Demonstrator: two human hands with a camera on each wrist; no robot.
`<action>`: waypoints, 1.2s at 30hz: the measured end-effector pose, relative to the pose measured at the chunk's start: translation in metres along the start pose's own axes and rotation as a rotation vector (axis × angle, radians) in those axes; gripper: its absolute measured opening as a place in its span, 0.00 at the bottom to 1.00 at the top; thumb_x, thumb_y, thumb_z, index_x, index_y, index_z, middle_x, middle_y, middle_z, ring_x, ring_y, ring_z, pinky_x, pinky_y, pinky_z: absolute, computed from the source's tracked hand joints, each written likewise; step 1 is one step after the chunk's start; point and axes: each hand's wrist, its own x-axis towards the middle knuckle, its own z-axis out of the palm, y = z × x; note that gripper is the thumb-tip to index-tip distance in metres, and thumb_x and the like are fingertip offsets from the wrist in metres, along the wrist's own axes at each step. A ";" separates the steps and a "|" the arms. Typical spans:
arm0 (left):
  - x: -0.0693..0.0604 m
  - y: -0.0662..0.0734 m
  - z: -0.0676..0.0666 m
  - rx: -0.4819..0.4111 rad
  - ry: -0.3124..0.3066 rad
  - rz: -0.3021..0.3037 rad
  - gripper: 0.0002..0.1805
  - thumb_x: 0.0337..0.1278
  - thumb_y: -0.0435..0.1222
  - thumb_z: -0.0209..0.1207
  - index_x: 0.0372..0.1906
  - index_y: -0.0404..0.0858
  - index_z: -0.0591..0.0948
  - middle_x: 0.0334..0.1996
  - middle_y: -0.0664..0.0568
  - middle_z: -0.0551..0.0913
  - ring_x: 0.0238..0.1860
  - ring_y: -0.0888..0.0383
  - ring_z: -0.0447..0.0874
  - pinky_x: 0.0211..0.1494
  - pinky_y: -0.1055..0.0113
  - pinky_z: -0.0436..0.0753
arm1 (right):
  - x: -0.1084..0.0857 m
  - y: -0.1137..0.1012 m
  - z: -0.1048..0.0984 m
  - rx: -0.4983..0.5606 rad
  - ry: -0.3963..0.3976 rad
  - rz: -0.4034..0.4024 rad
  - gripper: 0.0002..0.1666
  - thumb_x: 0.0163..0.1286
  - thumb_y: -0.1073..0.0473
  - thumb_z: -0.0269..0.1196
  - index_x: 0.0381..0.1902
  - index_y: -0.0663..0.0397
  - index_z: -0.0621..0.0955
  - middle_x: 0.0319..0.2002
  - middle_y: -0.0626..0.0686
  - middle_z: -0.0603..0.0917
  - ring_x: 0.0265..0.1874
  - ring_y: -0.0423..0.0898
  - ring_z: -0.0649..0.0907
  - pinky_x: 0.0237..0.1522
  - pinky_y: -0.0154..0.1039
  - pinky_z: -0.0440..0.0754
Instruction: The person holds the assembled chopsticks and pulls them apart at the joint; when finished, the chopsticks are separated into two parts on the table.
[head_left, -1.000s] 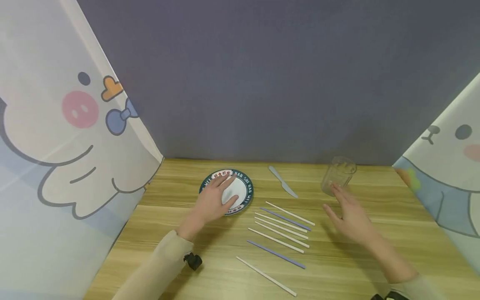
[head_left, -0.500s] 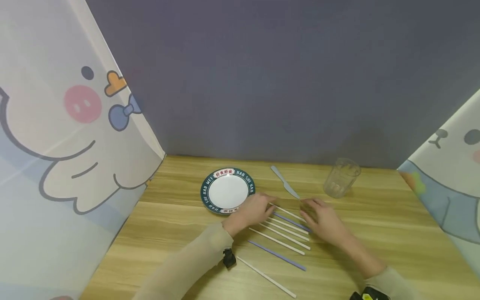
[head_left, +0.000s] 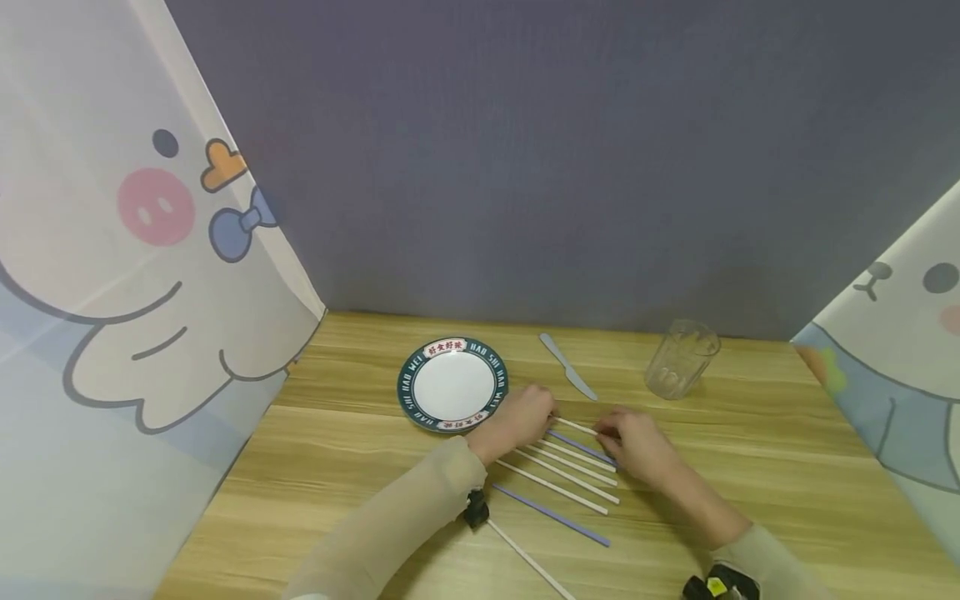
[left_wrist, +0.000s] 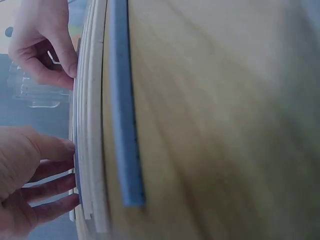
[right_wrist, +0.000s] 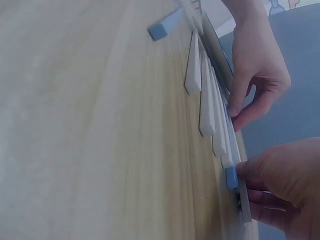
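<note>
head view: far white stick [head_left: 576, 426] pinched between two hands

we see it on the far side of a row of sticks on the counter [head_left: 795, 442], its long axis slanting from far left to near right, nearly in line with the violet stick [head_left: 582, 449] just beside it. the left hand [head_left: 522, 414] pinches it toward its left end, just beside the plate [head_left: 453, 385]; the right hand [head_left: 637, 446] pinches toward its right end, thumb close to the violet stick. fingers hide both ends from above, so we cannot tell which is narrower. nearer us, a lower violet stick [head_left: 551, 515] slants the same way. beyond, we see a knife [head_left: 567, 367] and a clear cup [head_left: 682, 360].
</note>
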 end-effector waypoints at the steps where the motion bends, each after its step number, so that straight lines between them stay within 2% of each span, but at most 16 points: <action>1: -0.001 0.000 -0.001 -0.003 -0.002 0.002 0.09 0.74 0.36 0.64 0.47 0.48 0.93 0.49 0.56 0.93 0.51 0.60 0.91 0.46 0.72 0.88 | 0.001 -0.001 -0.001 0.002 0.000 -0.006 0.03 0.65 0.68 0.74 0.35 0.56 0.90 0.33 0.48 0.86 0.30 0.40 0.85 0.32 0.31 0.85; 7: -0.009 0.000 -0.012 -0.054 0.005 0.073 0.07 0.73 0.41 0.67 0.46 0.47 0.93 0.45 0.59 0.93 0.43 0.66 0.91 0.39 0.80 0.83 | 0.006 -0.008 -0.014 0.016 0.011 -0.078 0.05 0.68 0.69 0.72 0.36 0.56 0.87 0.34 0.46 0.84 0.32 0.41 0.85 0.35 0.32 0.86; 10: -0.018 0.001 -0.021 -0.139 -0.008 0.132 0.08 0.75 0.42 0.65 0.47 0.46 0.92 0.43 0.59 0.93 0.37 0.71 0.86 0.37 0.83 0.80 | 0.006 -0.016 -0.024 0.013 0.008 -0.161 0.07 0.67 0.71 0.72 0.38 0.55 0.86 0.35 0.46 0.85 0.34 0.43 0.87 0.36 0.33 0.88; 12: -0.027 0.001 -0.027 -0.230 -0.019 0.164 0.09 0.77 0.41 0.62 0.48 0.44 0.91 0.38 0.59 0.92 0.30 0.73 0.81 0.35 0.83 0.77 | 0.006 -0.023 -0.031 0.047 -0.026 -0.214 0.08 0.68 0.72 0.71 0.39 0.55 0.85 0.35 0.46 0.86 0.34 0.40 0.86 0.35 0.32 0.87; 14: -0.036 0.001 -0.034 -0.316 -0.028 0.184 0.10 0.79 0.40 0.60 0.50 0.43 0.90 0.29 0.58 0.88 0.23 0.74 0.72 0.30 0.82 0.72 | 0.007 -0.031 -0.038 0.099 -0.076 -0.262 0.07 0.70 0.71 0.69 0.40 0.55 0.84 0.34 0.47 0.86 0.30 0.35 0.83 0.32 0.30 0.84; 17: -0.048 0.001 -0.043 -0.374 -0.020 0.205 0.11 0.81 0.40 0.57 0.49 0.41 0.88 0.19 0.59 0.78 0.17 0.74 0.63 0.24 0.81 0.66 | 0.009 -0.043 -0.045 0.199 -0.173 -0.308 0.07 0.75 0.71 0.64 0.41 0.55 0.79 0.31 0.47 0.83 0.25 0.27 0.75 0.26 0.27 0.79; 19: -0.055 0.001 -0.049 -0.354 0.008 0.216 0.11 0.81 0.40 0.57 0.48 0.41 0.88 0.18 0.59 0.76 0.16 0.74 0.63 0.23 0.81 0.64 | 0.012 -0.050 -0.048 0.239 -0.216 -0.332 0.09 0.77 0.72 0.61 0.39 0.53 0.76 0.28 0.44 0.79 0.23 0.26 0.70 0.23 0.25 0.74; 22: -0.064 0.002 -0.057 -0.276 0.081 0.241 0.09 0.79 0.39 0.58 0.45 0.42 0.88 0.26 0.61 0.83 0.22 0.74 0.70 0.26 0.83 0.68 | 0.016 -0.058 -0.052 0.280 -0.252 -0.333 0.13 0.77 0.73 0.58 0.38 0.50 0.72 0.24 0.39 0.71 0.20 0.26 0.65 0.21 0.24 0.68; 25: -0.071 0.003 -0.059 -0.217 0.135 0.246 0.05 0.74 0.36 0.59 0.43 0.43 0.86 0.32 0.59 0.85 0.27 0.73 0.74 0.29 0.83 0.71 | 0.022 -0.064 -0.055 0.292 -0.286 -0.308 0.13 0.77 0.71 0.56 0.39 0.45 0.73 0.23 0.36 0.66 0.19 0.27 0.62 0.22 0.26 0.64; 28: -0.077 0.002 -0.057 -0.244 0.156 0.235 0.04 0.70 0.34 0.60 0.40 0.42 0.84 0.30 0.57 0.84 0.26 0.72 0.73 0.28 0.83 0.71 | 0.026 -0.069 -0.058 0.313 -0.323 -0.293 0.13 0.80 0.68 0.56 0.40 0.41 0.77 0.23 0.35 0.67 0.19 0.27 0.63 0.23 0.27 0.65; 31: -0.076 0.003 -0.056 -0.265 0.173 0.239 0.06 0.73 0.35 0.59 0.38 0.42 0.84 0.27 0.58 0.81 0.24 0.71 0.70 0.27 0.82 0.70 | 0.029 -0.071 -0.061 0.312 -0.315 -0.303 0.12 0.83 0.64 0.57 0.38 0.41 0.80 0.22 0.35 0.68 0.18 0.27 0.64 0.22 0.27 0.67; 36: -0.069 0.007 -0.061 -0.150 0.192 0.290 0.14 0.83 0.42 0.54 0.34 0.45 0.80 0.22 0.62 0.70 0.23 0.70 0.65 0.26 0.80 0.64 | 0.030 -0.067 -0.069 0.294 -0.250 -0.331 0.10 0.84 0.58 0.58 0.43 0.42 0.85 0.23 0.34 0.73 0.19 0.26 0.65 0.23 0.27 0.70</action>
